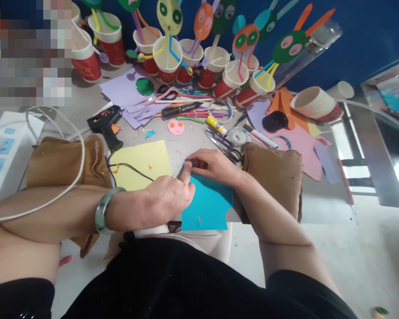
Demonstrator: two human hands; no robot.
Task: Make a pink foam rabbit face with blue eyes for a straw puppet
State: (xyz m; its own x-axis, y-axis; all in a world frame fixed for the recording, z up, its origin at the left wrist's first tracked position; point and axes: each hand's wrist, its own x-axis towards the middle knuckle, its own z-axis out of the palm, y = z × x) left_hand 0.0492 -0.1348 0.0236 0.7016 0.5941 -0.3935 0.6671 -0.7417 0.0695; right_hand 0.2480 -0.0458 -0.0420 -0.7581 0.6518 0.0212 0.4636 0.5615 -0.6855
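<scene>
A bright blue sheet of paper lies at the table's front edge, its lower part reaching past it and one corner cut away. My left hand rests over the sheet's left edge, index finger stretched forward and the other fingers curled. At the sheet's top edge, my right hand has its fingers drawn together around something small and dark, mostly hidden. Both hands' fingertips meet there. Left of them lies a pale yellow sheet with orange scraps. A pink paper face lies just beyond my hands.
Red-and-white paper cups holding paper figures line the back. Scissors, a glue stick, tape and a black marker lie in the middle. A glue gun stands left, its cord crossing the yellow sheet. Brown armrests flank me.
</scene>
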